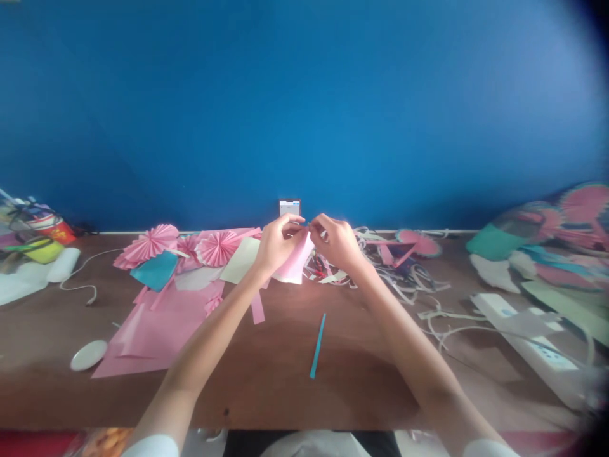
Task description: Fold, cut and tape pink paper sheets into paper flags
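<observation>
Pink paper, upper tip between fingers

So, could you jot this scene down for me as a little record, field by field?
Left hand: the left hand holds pale pink paper
Right hand: the right hand has its fingertips at the paper's top corner; grip unclear
Behind the hands: smartphone, upright near the blue wall
Nearer the person: teal paper strip, lying on the brown table
Left side: pleated pink paper fans, large pink paper sheet
Right side: white power strip
</observation>
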Tool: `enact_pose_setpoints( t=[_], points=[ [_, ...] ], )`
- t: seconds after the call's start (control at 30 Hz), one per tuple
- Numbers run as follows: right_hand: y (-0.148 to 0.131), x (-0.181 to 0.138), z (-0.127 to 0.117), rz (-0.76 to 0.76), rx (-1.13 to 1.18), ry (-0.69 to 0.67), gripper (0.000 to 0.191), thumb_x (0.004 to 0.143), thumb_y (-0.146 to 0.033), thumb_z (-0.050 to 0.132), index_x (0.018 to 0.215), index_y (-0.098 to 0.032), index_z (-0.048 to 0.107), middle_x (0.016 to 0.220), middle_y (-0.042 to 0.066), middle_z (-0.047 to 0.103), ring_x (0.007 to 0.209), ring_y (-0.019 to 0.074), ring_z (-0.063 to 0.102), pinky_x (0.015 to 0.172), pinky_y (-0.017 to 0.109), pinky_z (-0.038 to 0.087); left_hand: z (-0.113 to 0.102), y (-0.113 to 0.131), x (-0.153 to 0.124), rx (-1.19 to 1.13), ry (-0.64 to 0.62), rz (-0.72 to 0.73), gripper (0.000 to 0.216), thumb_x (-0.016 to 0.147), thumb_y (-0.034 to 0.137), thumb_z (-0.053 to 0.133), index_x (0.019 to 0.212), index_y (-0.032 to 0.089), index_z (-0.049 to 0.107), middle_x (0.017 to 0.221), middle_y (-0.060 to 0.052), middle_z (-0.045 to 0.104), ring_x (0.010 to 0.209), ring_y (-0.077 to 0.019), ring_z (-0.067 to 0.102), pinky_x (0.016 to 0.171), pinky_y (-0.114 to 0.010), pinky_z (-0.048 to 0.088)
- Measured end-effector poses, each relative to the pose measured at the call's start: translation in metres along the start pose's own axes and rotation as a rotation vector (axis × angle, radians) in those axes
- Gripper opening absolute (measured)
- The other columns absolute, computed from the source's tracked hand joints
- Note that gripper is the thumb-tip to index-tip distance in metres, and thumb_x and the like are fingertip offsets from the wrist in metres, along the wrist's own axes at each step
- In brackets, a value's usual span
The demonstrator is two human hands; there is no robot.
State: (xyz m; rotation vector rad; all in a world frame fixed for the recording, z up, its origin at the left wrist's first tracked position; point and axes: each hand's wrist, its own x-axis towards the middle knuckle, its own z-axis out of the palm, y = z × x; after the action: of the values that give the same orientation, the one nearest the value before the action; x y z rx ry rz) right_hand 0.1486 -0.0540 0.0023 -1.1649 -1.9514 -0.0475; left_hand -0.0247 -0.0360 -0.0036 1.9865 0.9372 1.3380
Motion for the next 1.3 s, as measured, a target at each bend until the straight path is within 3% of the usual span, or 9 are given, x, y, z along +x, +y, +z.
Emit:
enact_pose_setpoints(
  t=[0.2, 0.57, 1.07, 1.3],
  points=[
    [0.0, 0.001, -0.002, 0.016, 0.094, -0.024, 0.009, 0.09, -0.027, 0.052, 0.088, -0.02, 0.058, 0.085, 0.004, 0.069, 0.071, 0.0145, 0.06, 0.062, 0.024, 0.037, -0.002, 0.005, 0.001, -0.015, 0.001, 0.014, 0.015, 0.086, 0.026, 0.066, 0.098, 0.018, 0.066, 0.094, -0.006, 0.075, 0.086, -0.0191, 0.072, 0.074, -0.029, 0.056],
    [0.004, 0.003, -0.003, 0.025, 0.091, -0.075, 0.008, 0.088, -0.023, 0.05, 0.085, -0.02, 0.056, 0.078, 0.003, 0.065, 0.059, 0.0121, 0.05, 0.057, 0.024, 0.032, 0.0, -0.003, 0.001, -0.001, -0.03, 0.025, 0.016, 0.088, 0.028, 0.064, 0.102, 0.019, 0.065, 0.096, -0.006, 0.074, 0.089, -0.0193, 0.071, 0.076, -0.029, 0.055],
    [0.013, 0.005, -0.009, 0.08, 0.371, -0.111, 0.009, 0.085, -0.023, 0.05, 0.083, -0.019, 0.057, 0.073, 0.001, 0.063, 0.066, 0.0137, 0.054, 0.061, 0.025, 0.038, 0.0, 0.002, 0.001, 0.033, -0.073, 0.088, 0.025, 0.093, 0.038, 0.057, 0.105, 0.02, 0.069, 0.106, -0.007, 0.073, 0.095, -0.0194, 0.068, 0.081, -0.031, 0.053],
    [0.014, 0.004, -0.006, 0.11, 0.479, -0.059, 0.008, 0.08, -0.018, 0.048, 0.08, -0.018, 0.056, 0.071, 0.0, 0.061, 0.065, 0.0131, 0.053, 0.06, 0.025, 0.038, 0.002, 0.003, 0.001, -0.079, -0.06, 0.054, 0.023, 0.091, 0.036, 0.062, 0.107, 0.02, 0.063, 0.098, -0.006, 0.07, 0.091, -0.0176, 0.067, 0.078, -0.028, 0.052]
  ],
)
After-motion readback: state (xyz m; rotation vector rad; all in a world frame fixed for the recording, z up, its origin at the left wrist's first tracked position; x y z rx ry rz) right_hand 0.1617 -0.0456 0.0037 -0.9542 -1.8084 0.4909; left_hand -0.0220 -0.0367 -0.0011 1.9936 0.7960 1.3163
